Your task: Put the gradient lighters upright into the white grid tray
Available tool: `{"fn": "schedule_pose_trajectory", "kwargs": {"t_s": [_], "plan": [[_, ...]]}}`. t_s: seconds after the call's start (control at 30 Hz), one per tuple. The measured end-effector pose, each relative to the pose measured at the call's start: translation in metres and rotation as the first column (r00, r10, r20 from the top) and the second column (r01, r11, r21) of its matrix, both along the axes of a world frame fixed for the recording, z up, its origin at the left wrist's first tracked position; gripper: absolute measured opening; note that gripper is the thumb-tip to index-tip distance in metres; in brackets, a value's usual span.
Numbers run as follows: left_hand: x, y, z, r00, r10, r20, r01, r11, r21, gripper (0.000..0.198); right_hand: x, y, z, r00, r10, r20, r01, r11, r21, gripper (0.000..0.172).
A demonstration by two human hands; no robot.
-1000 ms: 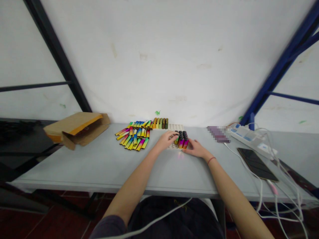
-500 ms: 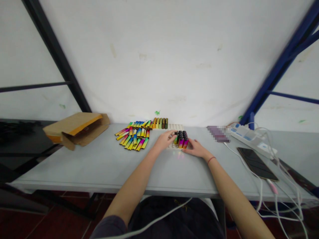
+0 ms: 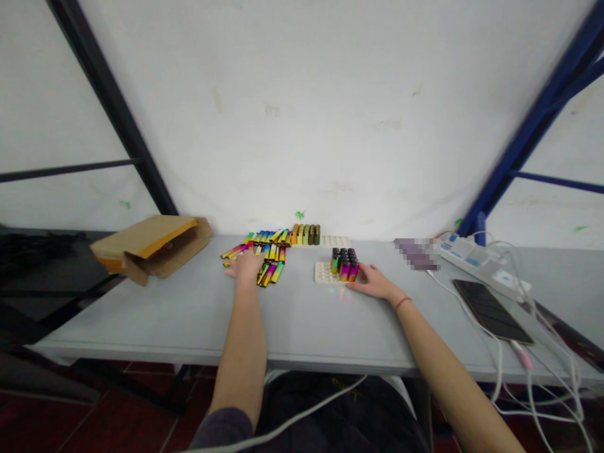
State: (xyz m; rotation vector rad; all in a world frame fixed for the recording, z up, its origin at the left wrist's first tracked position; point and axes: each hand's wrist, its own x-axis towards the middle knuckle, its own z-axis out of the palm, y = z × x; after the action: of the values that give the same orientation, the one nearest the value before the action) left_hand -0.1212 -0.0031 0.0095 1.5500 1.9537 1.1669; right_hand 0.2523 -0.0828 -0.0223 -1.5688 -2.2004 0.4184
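My left hand point(image 3: 246, 265) is over a loose pile of shiny rainbow-coloured tubes point(image 3: 271, 272) lying flat on the table; its fingers look spread, with their tips partly hidden among the tubes. A white tray point(image 3: 324, 273) with rows of holes lies in front of me. On its right part stand several upright tubes point(image 3: 349, 270) in purple, orange and green with black tops, while the holes at its left show bare. My right hand point(image 3: 375, 282) grips the tray's right side, thumb at the near corner and fingers beside the standing tubes.
Behind sit a second white tray point(image 3: 336, 241) and a block of yellow-to-dark-green upright tubes point(image 3: 306, 234). An opened cardboard box point(image 3: 151, 245) lies left. At right are a phone point(image 3: 493, 311), a power strip point(image 3: 486, 267), cables and a blurred purple item point(image 3: 415, 253). A wall rises behind.
My left hand has moved left from the tray's tubes to the loose pile, baring the tray's left holes. My right hand stays at the tray's right side. The view has shifted slightly.
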Motion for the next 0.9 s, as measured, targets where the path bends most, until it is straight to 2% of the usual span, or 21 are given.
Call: {"fn": "schedule_pose_trajectory", "kwargs": {"t_s": [0.1,0.13,0.23,0.37,0.43,0.5,0.63,0.7,0.77,0.83,0.9], "plan": [[-0.002,0.003,0.0,0.962,0.21,-0.173,-0.245,0.945,-0.216,0.036,-0.001,-0.001,0.001,1.0,0.006,0.0,-0.006,1.0,-0.004,0.07],[-0.001,0.004,0.0,0.956,0.204,-0.211,-0.252,0.938,-0.236,0.037,-0.001,-0.001,0.002,1.0,0.008,-0.002,-0.008,1.0,-0.003,0.069],[0.0,0.008,-0.004,0.959,0.157,-0.237,-0.207,0.956,-0.207,0.035,-0.001,-0.002,0.002,1.0,0.004,-0.003,-0.004,1.0,-0.003,0.068],[-0.003,0.01,-0.006,0.97,0.141,-0.198,-0.169,0.976,-0.136,0.028,-0.001,-0.002,0.002,1.0,-0.003,0.004,0.003,1.0,-0.02,0.069],[-0.002,0.008,-0.001,0.977,0.126,-0.173,-0.151,0.978,-0.14,0.021,0.0,-0.001,0.002,1.0,0.003,-0.001,-0.003,1.0,-0.015,0.069],[0.004,0.004,0.006,0.987,0.081,-0.137,-0.094,0.992,-0.085,0.018,0.0,0.0,0.001,1.0,0.01,-0.004,-0.01,1.0,-0.011,0.069],[0.036,-0.001,0.017,0.996,-0.081,-0.024,0.083,0.994,0.075,0.017,0.001,0.001,0.0,1.0,0.016,0.003,-0.016,1.0,-0.023,0.069],[0.06,-0.003,0.016,0.936,-0.283,0.209,0.261,0.957,0.13,0.016,0.001,0.001,0.0,1.0,0.016,0.007,-0.015,1.0,-0.021,0.069],[0.084,-0.004,0.014,0.799,-0.4,0.449,0.365,0.916,0.166,0.015,0.001,0.001,0.0,1.0,0.01,0.01,-0.01,1.0,-0.013,0.07],[0.103,-0.006,0.01,0.675,-0.444,0.589,0.414,0.889,0.197,0.015,0.002,0.001,-0.001,1.0,0.011,0.011,-0.011,1.0,-0.001,0.069],[0.116,-0.008,0.007,0.603,-0.431,0.671,0.424,0.886,0.187,0.015,0.002,0.001,-0.001,1.0,0.015,0.017,-0.015,1.0,0.007,0.069]]}}
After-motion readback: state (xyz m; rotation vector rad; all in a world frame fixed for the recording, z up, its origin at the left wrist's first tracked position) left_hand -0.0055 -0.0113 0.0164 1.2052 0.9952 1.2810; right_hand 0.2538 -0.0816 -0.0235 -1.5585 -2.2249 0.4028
